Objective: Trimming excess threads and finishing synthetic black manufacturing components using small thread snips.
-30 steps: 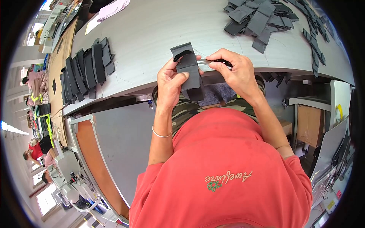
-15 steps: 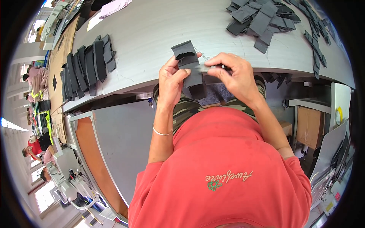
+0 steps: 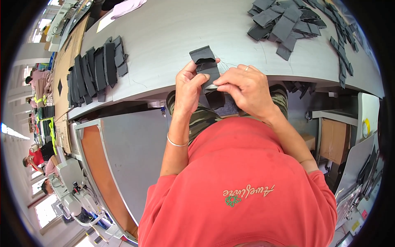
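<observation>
A dark grey fabric strip (image 3: 209, 71) with a folded upper end hangs above the table's front edge. My left hand (image 3: 189, 88) is closed on its left side, thumb on the front and fingers behind. Loose threads trail from the strip's right side. In my right hand (image 3: 248, 88) are what look like small thread snips (image 3: 211, 87); only the pale blade tip shows, touching or just in front of the strip's lower part. The fingers of that hand are pinched together and hide the handle.
On the pale table (image 3: 173, 39), a row of dark fabric strips (image 3: 94, 68) lies at left. A loose heap of similar strips (image 3: 284, 24) is at the far right, with more strips (image 3: 340, 53) beyond it. A grey panel (image 3: 131, 152) stands below the table at left.
My right hand has moved slightly left and down, bringing the blade tip lower on the strip. My left hand still holds the strip and has shifted slightly right in view.
</observation>
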Demonstrator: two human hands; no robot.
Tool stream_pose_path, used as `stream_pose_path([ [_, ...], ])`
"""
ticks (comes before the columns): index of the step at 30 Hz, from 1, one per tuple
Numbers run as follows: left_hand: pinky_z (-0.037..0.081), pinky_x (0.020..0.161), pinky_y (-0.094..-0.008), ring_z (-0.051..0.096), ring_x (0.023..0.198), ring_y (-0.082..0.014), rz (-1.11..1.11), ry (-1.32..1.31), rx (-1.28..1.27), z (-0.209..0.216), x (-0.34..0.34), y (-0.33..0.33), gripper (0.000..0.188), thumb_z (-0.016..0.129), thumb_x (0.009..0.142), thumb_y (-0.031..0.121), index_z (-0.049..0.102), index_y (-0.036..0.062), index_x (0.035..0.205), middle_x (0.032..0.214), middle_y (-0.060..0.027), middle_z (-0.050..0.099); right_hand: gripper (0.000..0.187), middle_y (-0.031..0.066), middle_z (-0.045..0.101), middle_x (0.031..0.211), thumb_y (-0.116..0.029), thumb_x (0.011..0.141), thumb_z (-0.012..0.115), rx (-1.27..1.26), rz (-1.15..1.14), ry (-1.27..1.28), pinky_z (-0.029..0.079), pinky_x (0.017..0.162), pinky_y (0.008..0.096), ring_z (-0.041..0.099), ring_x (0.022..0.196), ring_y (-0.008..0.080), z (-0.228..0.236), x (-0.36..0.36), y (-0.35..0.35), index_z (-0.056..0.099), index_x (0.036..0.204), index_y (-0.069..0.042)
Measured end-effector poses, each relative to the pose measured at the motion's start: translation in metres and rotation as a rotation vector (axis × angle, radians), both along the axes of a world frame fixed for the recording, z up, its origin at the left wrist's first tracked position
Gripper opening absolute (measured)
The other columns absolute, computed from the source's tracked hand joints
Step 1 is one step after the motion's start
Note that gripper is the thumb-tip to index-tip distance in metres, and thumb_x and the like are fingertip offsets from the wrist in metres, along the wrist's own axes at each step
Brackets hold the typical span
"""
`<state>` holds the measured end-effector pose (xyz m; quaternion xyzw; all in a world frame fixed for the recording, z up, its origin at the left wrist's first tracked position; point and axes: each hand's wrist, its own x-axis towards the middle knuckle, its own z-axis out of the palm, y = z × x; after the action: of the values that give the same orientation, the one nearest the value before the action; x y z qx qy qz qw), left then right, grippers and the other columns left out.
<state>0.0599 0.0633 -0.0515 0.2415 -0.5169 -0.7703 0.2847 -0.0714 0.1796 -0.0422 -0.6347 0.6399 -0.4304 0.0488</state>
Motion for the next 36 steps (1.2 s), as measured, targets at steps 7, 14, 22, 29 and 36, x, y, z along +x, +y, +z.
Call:
stream_pose_path([
  [7,0.05,0.074,-0.0256,0.061,0.082,-0.0115,-0.041,-0.018,-0.001,0.0,0.001,0.005,0.038,0.045,0.075,-0.005,0.058,-0.0043,0.112,0.102,-0.0099,0.065,0.03,0.0051,0.063,0.081,-0.014,0.069,0.075,-0.132,-0.127,-0.359,0.047,0.064,0.0305,0.058,0.068,0.0191,0.016,-0.012,-0.013,0.067,0.097,-0.011],
  [14,0.033,0.053,-0.0188,0.041,0.064,-0.0012,0.035,-0.056,-0.186,-0.007,0.002,0.006,0.018,0.059,0.091,0.017,0.05,0.0038,0.1,0.073,0.0052,0.049,0.024,0.0034,0.062,0.073,0.002,0.069,0.063,0.009,-0.003,-0.345,0.046,0.056,0.0293,0.059,0.062,0.0178,0.0,-0.022,-0.019,0.068,0.089,-0.01],
  [22,0.042,0.055,-0.0189,0.053,0.067,-0.0032,0.103,-0.026,0.057,-0.007,-0.007,0.006,0.023,0.055,0.094,0.018,0.057,-0.0017,0.105,0.077,-0.0004,0.059,0.018,0.0039,0.064,0.078,-0.004,0.074,0.065,0.079,0.101,-0.375,0.045,0.059,0.0289,0.06,0.065,0.0184,0.005,-0.027,-0.013,0.069,0.09,-0.009],
  [29,0.045,0.057,-0.0214,0.056,0.062,-0.0063,0.012,-0.164,0.073,-0.003,-0.008,0.005,0.02,0.056,0.092,0.014,0.064,-0.004,0.093,0.076,-0.0038,0.064,0.023,-0.0014,0.058,0.077,-0.009,0.074,0.069,-0.059,-0.044,0.179,0.029,0.062,0.0306,0.045,0.065,0.0191,0.011,-0.051,-0.014,0.069,0.095,-0.015],
  [36,0.042,0.054,-0.0197,0.054,0.059,-0.0042,-0.014,-0.212,0.061,-0.007,-0.008,0.004,0.02,0.059,0.09,0.014,0.066,-0.0033,0.083,0.07,-0.0008,0.063,0.01,-0.006,0.055,0.069,-0.015,0.073,0.068,-0.147,-0.067,0.358,0.028,0.063,0.0309,0.045,0.063,0.0163,0.0,-0.048,-0.02,0.068,0.082,-0.02],
])
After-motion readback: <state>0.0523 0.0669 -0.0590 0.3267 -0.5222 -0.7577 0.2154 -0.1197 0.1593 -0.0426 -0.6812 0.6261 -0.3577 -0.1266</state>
